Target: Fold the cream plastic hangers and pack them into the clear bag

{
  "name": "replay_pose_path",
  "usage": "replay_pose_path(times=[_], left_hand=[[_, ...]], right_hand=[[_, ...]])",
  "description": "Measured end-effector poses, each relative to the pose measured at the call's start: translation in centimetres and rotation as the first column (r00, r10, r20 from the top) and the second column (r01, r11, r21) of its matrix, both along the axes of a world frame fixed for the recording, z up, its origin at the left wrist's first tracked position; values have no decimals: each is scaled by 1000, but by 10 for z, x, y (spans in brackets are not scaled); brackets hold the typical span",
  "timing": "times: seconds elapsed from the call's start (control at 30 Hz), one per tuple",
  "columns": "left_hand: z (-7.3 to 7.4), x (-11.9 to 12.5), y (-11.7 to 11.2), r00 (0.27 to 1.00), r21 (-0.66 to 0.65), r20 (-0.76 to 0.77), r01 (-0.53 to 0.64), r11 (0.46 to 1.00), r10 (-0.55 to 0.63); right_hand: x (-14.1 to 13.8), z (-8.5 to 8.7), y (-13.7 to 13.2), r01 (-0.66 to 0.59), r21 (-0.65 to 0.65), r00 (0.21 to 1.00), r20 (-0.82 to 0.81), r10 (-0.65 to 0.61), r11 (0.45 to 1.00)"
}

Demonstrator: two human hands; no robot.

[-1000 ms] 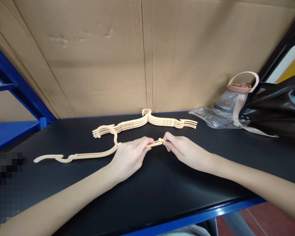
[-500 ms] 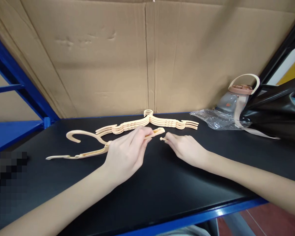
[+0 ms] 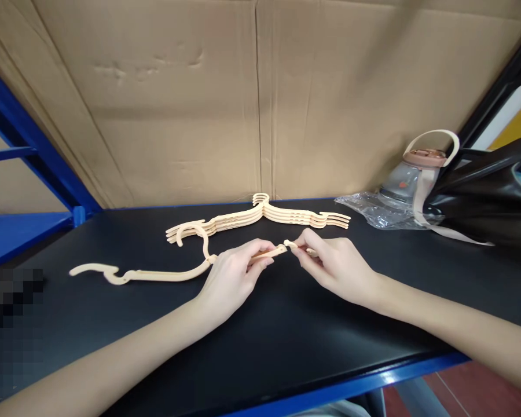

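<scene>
A cream plastic hanger [image 3: 169,277] with a hook and one notched arm stretches leftward from my left hand [image 3: 237,271]. My left fingers are closed round its other arm, whose bare end pokes out to the right. My right hand [image 3: 332,260] pinches a small cream hanger end piece [image 3: 291,244], mostly covered by the fingers. The tip of that piece is right at the hanger arm's end; whether they touch I cannot tell. Behind my hands lies a stack of several matching hangers [image 3: 243,216].
A clear bottle [image 3: 402,179] with a pinkish lid and a strap stands at the back right, on crinkled clear plastic [image 3: 369,209]. Beside it is a shiny black bag [image 3: 486,200]. Cardboard [image 3: 178,116] walls the back of the black table [image 3: 286,347]; a blue frame [image 3: 30,139] rises at left.
My two hands have come together, so the small piece is now at the hanger arm's end. The hanger has rotated: its hook moved right and its notched arm lies flatter to view.
</scene>
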State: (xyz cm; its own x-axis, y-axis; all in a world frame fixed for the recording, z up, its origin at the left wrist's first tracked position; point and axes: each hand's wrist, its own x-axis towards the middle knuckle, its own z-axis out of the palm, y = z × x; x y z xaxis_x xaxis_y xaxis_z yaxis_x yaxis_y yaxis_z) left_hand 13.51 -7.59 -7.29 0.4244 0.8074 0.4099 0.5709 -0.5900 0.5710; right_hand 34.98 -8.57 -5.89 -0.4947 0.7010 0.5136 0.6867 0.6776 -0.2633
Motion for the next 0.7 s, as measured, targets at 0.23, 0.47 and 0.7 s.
replay_pose_path(times=[0.23,0.47,0.7], left_hand=[[0,-2,1,999,-22,4,35,999,-35],[-5,-1,0,999,0,7,50,999,-50],[-5,-2,-2,998,19,2,63,998,-63]], right_hand=[[-2,-5,6,46,5,995,86,-46,999],[-2,-11,5,39,134,972,226,-69,990],[1,-10,4,-15,226,902,424,-84,974]])
